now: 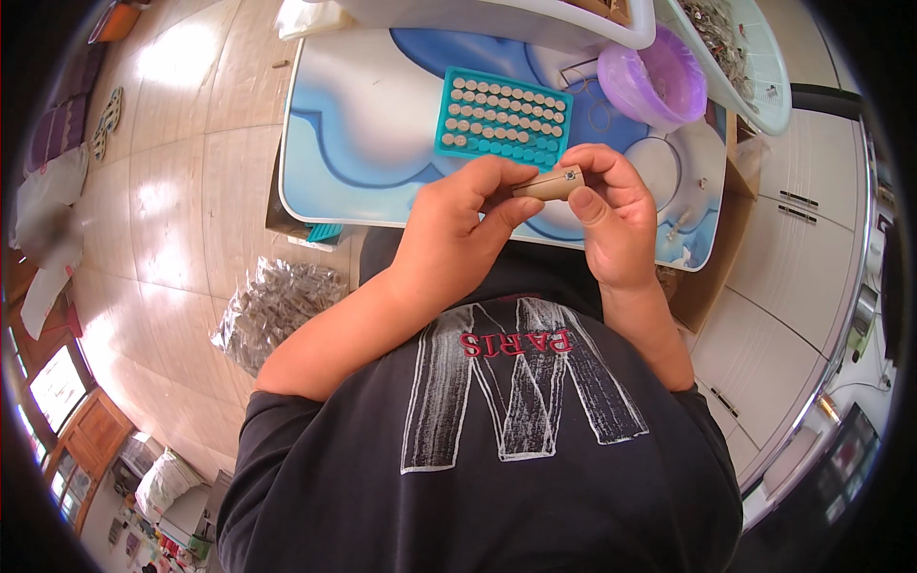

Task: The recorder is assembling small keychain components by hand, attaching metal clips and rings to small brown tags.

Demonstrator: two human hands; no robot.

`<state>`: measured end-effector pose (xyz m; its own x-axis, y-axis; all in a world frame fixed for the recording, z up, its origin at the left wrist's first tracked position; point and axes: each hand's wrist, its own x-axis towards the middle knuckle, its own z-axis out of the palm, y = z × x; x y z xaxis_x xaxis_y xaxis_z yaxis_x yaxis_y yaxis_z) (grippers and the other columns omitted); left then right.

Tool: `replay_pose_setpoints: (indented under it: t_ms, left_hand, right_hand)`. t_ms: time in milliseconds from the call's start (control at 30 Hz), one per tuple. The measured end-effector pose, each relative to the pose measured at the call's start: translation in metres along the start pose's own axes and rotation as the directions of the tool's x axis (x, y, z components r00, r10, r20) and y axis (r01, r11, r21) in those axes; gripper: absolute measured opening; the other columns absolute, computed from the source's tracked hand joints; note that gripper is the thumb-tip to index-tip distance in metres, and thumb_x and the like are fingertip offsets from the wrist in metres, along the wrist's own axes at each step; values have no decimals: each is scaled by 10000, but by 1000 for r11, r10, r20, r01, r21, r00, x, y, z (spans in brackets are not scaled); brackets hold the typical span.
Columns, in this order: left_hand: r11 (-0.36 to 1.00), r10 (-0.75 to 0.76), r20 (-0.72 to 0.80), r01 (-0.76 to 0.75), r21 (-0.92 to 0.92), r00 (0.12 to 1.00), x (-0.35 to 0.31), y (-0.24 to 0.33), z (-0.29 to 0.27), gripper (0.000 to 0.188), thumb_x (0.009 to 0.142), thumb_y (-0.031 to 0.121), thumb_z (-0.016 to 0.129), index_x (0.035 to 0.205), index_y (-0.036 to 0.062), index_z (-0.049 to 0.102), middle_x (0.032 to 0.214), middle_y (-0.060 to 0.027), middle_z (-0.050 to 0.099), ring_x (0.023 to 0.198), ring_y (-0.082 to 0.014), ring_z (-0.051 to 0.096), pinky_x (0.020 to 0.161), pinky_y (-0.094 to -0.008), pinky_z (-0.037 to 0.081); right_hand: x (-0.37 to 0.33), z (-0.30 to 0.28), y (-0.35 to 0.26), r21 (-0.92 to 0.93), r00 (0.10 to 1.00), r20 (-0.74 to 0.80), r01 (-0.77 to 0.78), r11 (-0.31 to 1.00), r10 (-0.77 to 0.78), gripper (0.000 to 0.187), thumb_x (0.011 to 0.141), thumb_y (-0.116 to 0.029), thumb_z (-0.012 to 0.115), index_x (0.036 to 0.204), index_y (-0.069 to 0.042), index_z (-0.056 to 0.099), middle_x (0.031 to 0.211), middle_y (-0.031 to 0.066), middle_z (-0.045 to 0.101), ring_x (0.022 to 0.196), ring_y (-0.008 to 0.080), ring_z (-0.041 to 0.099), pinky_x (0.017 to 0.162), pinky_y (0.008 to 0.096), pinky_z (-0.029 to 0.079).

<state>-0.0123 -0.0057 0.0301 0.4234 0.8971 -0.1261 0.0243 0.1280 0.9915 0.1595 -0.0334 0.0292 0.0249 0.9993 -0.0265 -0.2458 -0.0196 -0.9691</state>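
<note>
Pinching a short tan peg (546, 183) end to end, left hand (458, 229) and right hand (611, 215) each in a closed grip, raised just above the desk (363, 124) beside the teal tray (503, 118) of round discs, within easy reach.

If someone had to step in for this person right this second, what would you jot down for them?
Left hand: grips one end of a small tan block.
Right hand: grips the other end, where a small metal piece sits in the block.
Teal tray on the blue and white table: upper rows hold round silver pieces, lower rows look empty.
Purple bowl stands right of the tray.
A clear bag of small parts lies on the floor to the left.
</note>
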Motion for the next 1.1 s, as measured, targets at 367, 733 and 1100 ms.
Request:
replay_pose_setpoints:
  t_ms: [367,733,1100]
  left_hand:
    - [969,-125,175,158,-189,977,13,2,0,252,885,63,565,1123,-10,527,940,-60,610,804,-114,609,727,-254,498]
    - [729,-335,401,504,-464,853,17,4,-4,331,930,151,511,1236,28,480,952,-72,579,755,-129,607,712,-262,523]
    - [680,-430,321,537,-499,843,17,1,-6,284,926,208,526,1137,21,558,950,-59,604,778,-116,604,754,-261,512]
  right_hand:
    - [4,-3,3,-130,999,-40,-6,992,1,236,832,-107,641,1035,-2,581,898,28,572,803,101,527,725,227,421]
    - [107,-81,-70,-980,991,-43,-17,200,-126,170,818,-146,583,927,-34,652,878,138,654,794,269,631,701,339,483]
    - [141,-95,-45,-981,989,-47,-19,-195,138,261,793,-86,556,1043,-44,619,959,198,636,888,333,617,757,396,478]
